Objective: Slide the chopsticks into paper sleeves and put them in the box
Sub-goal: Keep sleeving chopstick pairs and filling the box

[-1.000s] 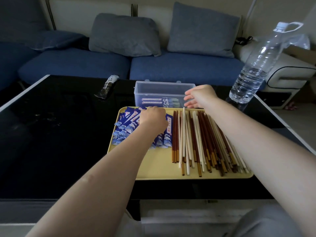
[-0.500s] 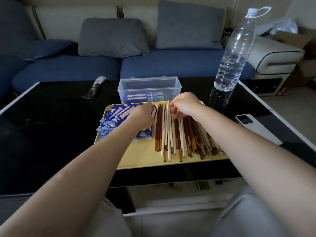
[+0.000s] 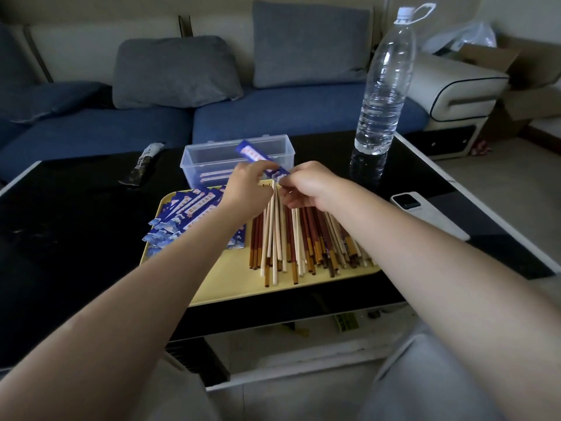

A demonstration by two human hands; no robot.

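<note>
A moment ago both hands were down among the piles; now the left hand (image 3: 247, 188) has lifted one blue paper sleeve (image 3: 261, 159) clear of the stack of sleeves (image 3: 188, 214) and pinches it in the air before the clear box (image 3: 236, 153). The right hand (image 3: 306, 186) pinches the sleeve's near end, pale chopsticks (image 3: 274, 226) rising to its fingers from the yellow tray (image 3: 243, 278). Insertion looks about to begin.
</note>
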